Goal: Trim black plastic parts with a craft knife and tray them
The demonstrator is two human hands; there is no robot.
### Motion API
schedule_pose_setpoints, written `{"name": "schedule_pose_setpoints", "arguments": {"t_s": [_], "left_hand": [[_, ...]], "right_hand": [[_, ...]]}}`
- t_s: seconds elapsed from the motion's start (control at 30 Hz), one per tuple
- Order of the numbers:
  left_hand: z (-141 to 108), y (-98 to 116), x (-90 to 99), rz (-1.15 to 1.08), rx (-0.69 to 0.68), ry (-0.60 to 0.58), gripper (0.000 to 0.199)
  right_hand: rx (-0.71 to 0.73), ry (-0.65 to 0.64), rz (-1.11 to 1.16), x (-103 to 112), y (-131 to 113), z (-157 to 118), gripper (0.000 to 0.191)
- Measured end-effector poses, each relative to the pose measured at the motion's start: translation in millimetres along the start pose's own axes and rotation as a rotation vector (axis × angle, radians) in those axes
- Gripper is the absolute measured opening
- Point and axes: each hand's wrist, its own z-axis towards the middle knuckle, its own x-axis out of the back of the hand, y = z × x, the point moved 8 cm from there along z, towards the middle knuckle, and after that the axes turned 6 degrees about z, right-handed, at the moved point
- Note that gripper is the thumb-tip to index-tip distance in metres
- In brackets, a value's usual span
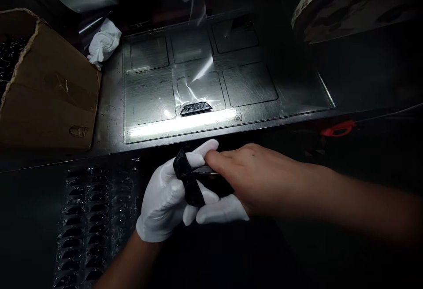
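**Item under the hands?**
One glossy black plastic piece (189,183), narrow and angled, with a thin silver edge (205,170) at one side. It is held in the air, just nearer the wearer than the bench front.

**Hands?**
Two, together on the piece. The left hand (161,196), in a white glove, is clamped around it with the fingers curled. The bare right hand (251,174) presses from the other side, its forefinger (213,159) touching the glove.

**Nearby?**
One steel plate (148,104) on the bench, marked with six recessed rectangles. One clear film sheet (194,46) lies over it, and one small black part (196,108) sits bunched in that film. To the left are one cardboard box (49,86), taped and holding black parts, and one crumpled white cloth (104,40). Below is one blister tray (86,223) of black parts, too many to count. One red handle (337,128) sits at right.

**Writing?**
One stamped mark (238,117) on the plate, too small to read.
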Motion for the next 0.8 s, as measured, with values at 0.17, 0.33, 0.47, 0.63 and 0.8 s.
{"name": "schedule_pose_setpoints", "arguments": {"t_s": [0.17, 0.33, 0.47, 0.63, 0.8], "left_hand": [[0.4, 1.4, -3.0, -0.027, 0.027, -0.03, 0.043], [0.5, 2.8, -2.5, -0.044, 0.007, -0.03, 0.038], [1.4, 1.5, -2.8, -0.033, 0.023, -0.031, 0.039], [3.3, 1.3, -4.7, -0.018, 0.038, -0.008, 0.04], [9.1, -2.8, -9.0, 0.004, 0.042, -0.006, 0.04]], "right_hand": [[0.025, 0.041, 0.053, -0.5, -0.9, 0.4, 0.067], [0.039, 0.051, -0.009, -1.8, -1.0, 0.9, 0.069], [0.057, 0.056, -0.015, -1.9, 0.5, -1.2, 0.066], [0.072, 0.061, -0.017, -1.6, 3.7, -2.9, 0.067], [0.091, 0.047, -0.045, -4.7, 6.6, -5.0, 0.062]]}}
